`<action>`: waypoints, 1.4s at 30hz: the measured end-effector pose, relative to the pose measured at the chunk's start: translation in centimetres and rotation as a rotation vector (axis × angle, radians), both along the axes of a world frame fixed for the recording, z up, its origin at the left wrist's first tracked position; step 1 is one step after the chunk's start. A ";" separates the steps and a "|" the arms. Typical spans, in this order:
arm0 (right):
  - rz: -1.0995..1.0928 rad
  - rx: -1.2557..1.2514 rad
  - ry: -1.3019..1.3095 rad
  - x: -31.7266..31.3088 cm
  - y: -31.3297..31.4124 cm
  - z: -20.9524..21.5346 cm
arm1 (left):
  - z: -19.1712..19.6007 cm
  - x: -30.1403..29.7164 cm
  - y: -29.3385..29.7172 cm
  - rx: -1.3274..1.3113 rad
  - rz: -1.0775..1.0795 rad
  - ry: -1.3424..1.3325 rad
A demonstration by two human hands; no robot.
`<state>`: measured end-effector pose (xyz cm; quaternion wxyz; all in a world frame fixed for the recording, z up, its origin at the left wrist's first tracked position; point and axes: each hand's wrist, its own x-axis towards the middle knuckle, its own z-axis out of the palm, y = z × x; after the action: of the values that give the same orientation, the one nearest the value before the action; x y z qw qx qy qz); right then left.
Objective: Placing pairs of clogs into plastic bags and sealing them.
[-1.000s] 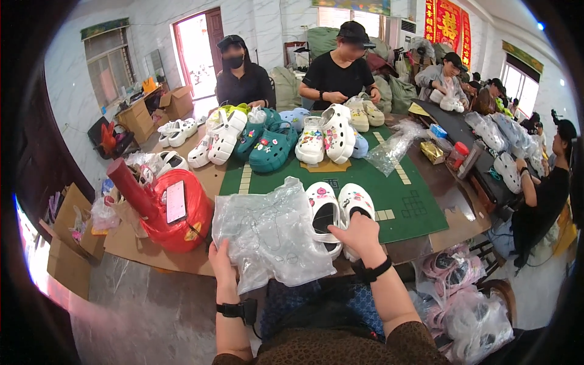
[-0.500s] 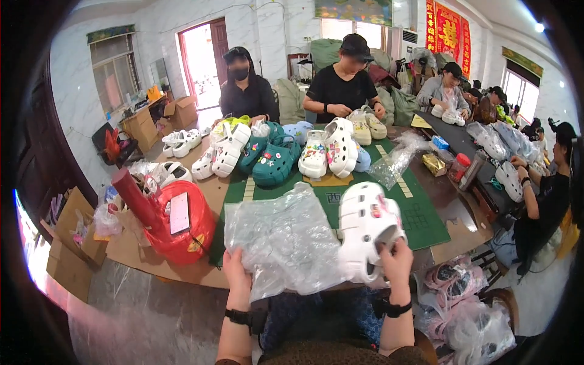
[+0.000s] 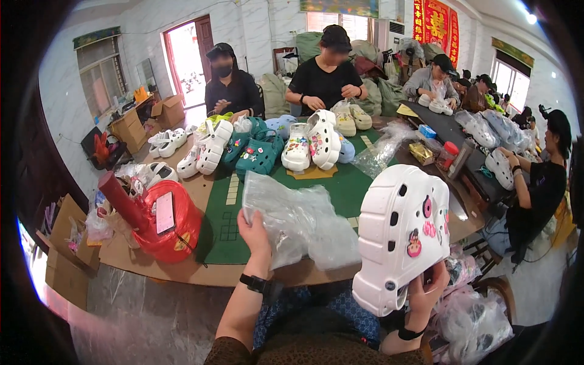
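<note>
My left hand (image 3: 254, 234) pinches the near left edge of a clear plastic bag (image 3: 298, 225), which hangs crumpled over the green mat (image 3: 219, 213) and the table's front edge. My right hand (image 3: 429, 286) is closed on a white clog (image 3: 398, 237) with pink and dark charms, held up at the right with its side turned toward me. The fingers reach in at the clog's opening, partly hidden by it. Beyond the bag stand a white clog pair with colourful charms (image 3: 310, 143) and dark green clogs (image 3: 258, 152).
At the left a red plastic-covered object (image 3: 176, 234) has a phone (image 3: 165, 213) on it. Several co-workers handle clogs around the tables. Bagged pink clogs (image 3: 471, 316) lie beside me at the right; cardboard boxes (image 3: 70, 261) stand at the left. A red-lidded jar (image 3: 449, 152) is at the far right.
The white clog has come up and nearer, turned so its charms and side show. My left hand has lifted the bag slightly and shifted right. The view has swung a little to the right.
</note>
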<state>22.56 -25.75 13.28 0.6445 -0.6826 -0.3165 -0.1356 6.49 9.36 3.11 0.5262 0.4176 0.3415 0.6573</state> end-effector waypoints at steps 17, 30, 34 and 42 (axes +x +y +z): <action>0.156 -0.722 -0.319 1.2 11.5 -3.2 | 1.4 -2.8 -2.5 0.538 0.415 1.101; 0.130 -0.883 -0.289 1.9 13.1 -5.1 | -0.2 -10.3 -8.2 0.828 -0.154 1.280; 0.110 -0.873 -0.264 1.6 13.0 -5.3 | -0.7 -11.4 -9.5 0.909 -0.280 1.313; 0.138 -0.902 -0.289 1.1 13.1 -5.6 | 1.6 -8.2 -9.6 0.987 -0.164 1.211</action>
<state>23.66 -12.66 7.73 0.2407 -0.8458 -0.4748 -0.0348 -1.70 -0.26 4.75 0.0490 0.9126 0.2055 0.3500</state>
